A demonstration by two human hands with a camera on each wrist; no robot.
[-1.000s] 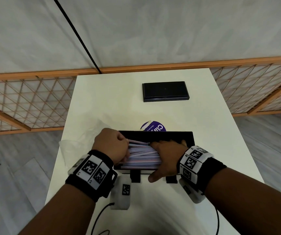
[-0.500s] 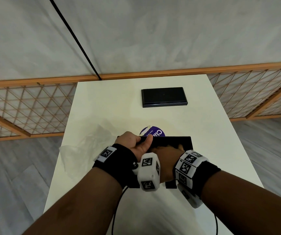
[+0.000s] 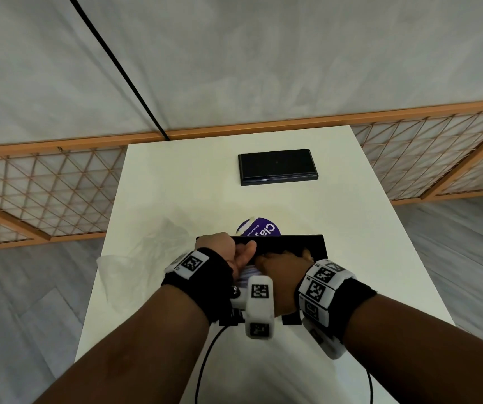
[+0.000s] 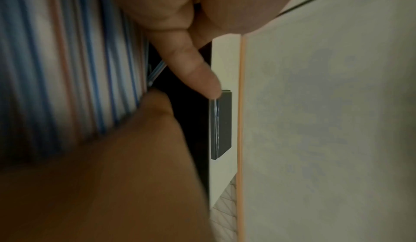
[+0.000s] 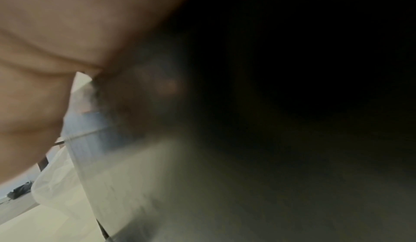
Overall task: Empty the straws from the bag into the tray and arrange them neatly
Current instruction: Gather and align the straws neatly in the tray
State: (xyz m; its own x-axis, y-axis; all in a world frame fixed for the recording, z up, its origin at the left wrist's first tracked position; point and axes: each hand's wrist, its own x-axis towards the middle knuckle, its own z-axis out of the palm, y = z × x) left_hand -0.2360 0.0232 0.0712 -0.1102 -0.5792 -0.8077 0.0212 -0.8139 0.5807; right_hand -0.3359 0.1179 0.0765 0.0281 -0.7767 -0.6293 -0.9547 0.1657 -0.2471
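Note:
The black tray (image 3: pixel 295 239) sits on the white table (image 3: pixel 205 176) just in front of me, and both hands are in it. Blue, red and white striped straws (image 3: pixel 248 272) lie in a pile between the hands; the left wrist view shows the straws (image 4: pixel 67 67) close up. My left hand (image 3: pixel 225 251) stands at the pile's left end, thumb along the tray's far rim, one finger (image 4: pixel 191 71) nearly straight beside the straws. My right hand (image 3: pixel 285 263) covers the pile, fingers curled down over it. The clear bag (image 3: pixel 135 258) lies crumpled and flat to the left.
A purple round label (image 3: pixel 259 228) peeks out behind the tray. A second black tray-like slab (image 3: pixel 276 167) lies at the table's far end. A wooden lattice fence (image 3: pixel 45 193) runs behind the table. The right wrist view is mostly dark, with the bag (image 5: pixel 56 192) at its lower left.
My left hand has turned from a fist on the straws' left end to thumb-up at the tray's far-left corner. Both hands have moved slightly away, and the straws are now mostly hidden.

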